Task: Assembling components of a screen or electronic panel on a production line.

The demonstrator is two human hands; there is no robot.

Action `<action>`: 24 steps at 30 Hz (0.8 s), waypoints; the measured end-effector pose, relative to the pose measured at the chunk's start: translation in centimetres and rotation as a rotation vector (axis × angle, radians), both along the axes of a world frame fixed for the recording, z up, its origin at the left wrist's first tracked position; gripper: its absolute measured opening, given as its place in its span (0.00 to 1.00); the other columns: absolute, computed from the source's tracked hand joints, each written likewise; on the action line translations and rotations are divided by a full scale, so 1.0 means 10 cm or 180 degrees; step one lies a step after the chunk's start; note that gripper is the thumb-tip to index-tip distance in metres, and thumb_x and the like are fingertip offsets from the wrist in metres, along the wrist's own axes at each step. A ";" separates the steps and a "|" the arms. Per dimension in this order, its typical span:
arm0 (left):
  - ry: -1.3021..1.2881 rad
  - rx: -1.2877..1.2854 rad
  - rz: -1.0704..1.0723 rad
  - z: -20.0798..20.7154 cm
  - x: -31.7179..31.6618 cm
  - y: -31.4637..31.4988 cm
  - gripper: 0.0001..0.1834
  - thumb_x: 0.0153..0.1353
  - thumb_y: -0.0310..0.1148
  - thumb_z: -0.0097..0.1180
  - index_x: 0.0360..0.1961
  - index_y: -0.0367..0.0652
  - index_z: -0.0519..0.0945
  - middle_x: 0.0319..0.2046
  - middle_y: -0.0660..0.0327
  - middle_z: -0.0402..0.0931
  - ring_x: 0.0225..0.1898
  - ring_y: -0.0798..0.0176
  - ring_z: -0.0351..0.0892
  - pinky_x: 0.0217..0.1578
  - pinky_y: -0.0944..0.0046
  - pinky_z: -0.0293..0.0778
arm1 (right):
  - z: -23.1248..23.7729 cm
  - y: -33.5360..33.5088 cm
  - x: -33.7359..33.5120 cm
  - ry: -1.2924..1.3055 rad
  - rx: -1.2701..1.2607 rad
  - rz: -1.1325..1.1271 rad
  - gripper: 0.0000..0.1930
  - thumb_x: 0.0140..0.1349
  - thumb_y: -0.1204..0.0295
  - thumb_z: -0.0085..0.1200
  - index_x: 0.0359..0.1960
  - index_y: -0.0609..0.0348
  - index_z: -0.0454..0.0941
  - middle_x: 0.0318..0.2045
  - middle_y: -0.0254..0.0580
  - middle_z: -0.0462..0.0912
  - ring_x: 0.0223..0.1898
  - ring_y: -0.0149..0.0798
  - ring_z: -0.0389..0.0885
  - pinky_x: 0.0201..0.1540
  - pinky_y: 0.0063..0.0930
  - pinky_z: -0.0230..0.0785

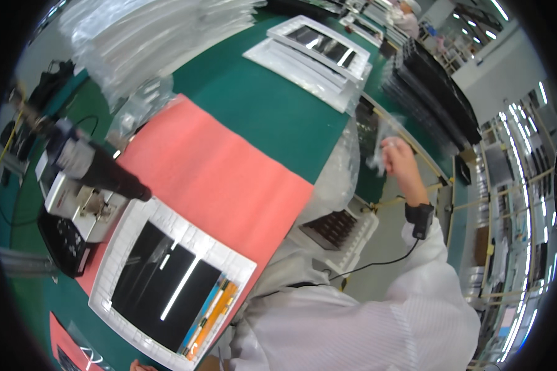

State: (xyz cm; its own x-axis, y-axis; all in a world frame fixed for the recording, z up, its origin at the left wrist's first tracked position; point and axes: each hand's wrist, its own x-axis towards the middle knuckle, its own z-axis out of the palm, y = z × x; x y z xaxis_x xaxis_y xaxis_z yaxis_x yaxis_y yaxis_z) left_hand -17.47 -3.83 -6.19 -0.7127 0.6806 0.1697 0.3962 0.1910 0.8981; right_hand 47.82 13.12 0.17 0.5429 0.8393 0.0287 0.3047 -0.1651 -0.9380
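My right hand (400, 159) is stretched out to the right, past the edge of the green table, with its fingers closed on a crumpled piece of clear plastic film (377, 162). A black band with a cable sits on that wrist. Of my left hand (142, 366) only a bit of the fingers shows at the lower edge, close to a white foam tray (114, 266); its grip is hidden. In the tray lies a dark, glossy display panel (161, 284) with an orange strip (211, 321) along its right side.
The tray rests on a pink mat (229, 179) over the green table (241, 111). A black cylindrical tool (105, 170) stands at left. Stacked foam trays (303, 74), plastic-wrapped sheets (148, 37) and black trays (430, 93) lie farther off. A person (406, 17) is in the background.
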 end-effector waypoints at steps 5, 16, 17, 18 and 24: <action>0.0172 -0.0148 0.0092 -0.01 -0.01 0.00 0.13 0.71 0.33 0.48 0.41 0.30 0.77 0.22 0.62 0.70 0.21 0.68 0.64 0.22 0.68 0.62 | -0.25 0.12 0.02 -0.3087 -0.1902 0.1120 0.17 0.54 0.68 0.52 0.44 0.61 0.74 0.34 0.62 0.82 0.36 0.62 0.82 0.40 0.49 0.74; 0.0487 -0.0588 0.0244 -0.10 0.00 -0.08 0.14 0.70 0.33 0.49 0.43 0.30 0.79 0.29 0.57 0.76 0.28 0.63 0.74 0.29 0.64 0.72 | -2.13 1.48 0.01 -0.1038 -0.1845 0.3429 0.17 0.60 0.68 0.51 0.50 0.62 0.76 0.39 0.51 0.85 0.35 0.49 0.86 0.32 0.35 0.77; 0.0418 -0.0562 0.0309 -0.09 0.02 -0.08 0.14 0.70 0.33 0.50 0.44 0.30 0.79 0.33 0.54 0.78 0.32 0.60 0.76 0.32 0.63 0.75 | -2.15 1.45 -0.01 -0.0591 -0.1864 0.3413 0.17 0.61 0.68 0.51 0.51 0.62 0.76 0.39 0.50 0.85 0.35 0.48 0.86 0.32 0.34 0.77; 0.0345 -0.0536 0.0373 -0.08 0.04 -0.08 0.15 0.70 0.33 0.50 0.46 0.29 0.79 0.37 0.51 0.79 0.35 0.58 0.79 0.35 0.62 0.78 | -2.16 1.44 -0.01 -0.0141 -0.1894 0.3361 0.18 0.61 0.68 0.51 0.51 0.62 0.76 0.39 0.49 0.85 0.34 0.47 0.86 0.31 0.33 0.77; 0.0605 -0.0755 0.0222 -0.14 -0.11 -0.07 0.17 0.69 0.33 0.50 0.49 0.27 0.77 0.42 0.46 0.80 0.41 0.51 0.81 0.43 0.58 0.81 | -2.21 1.31 0.10 0.0866 -0.2028 0.2374 0.16 0.61 0.67 0.54 0.48 0.62 0.79 0.41 0.48 0.85 0.30 0.49 0.85 0.29 0.34 0.76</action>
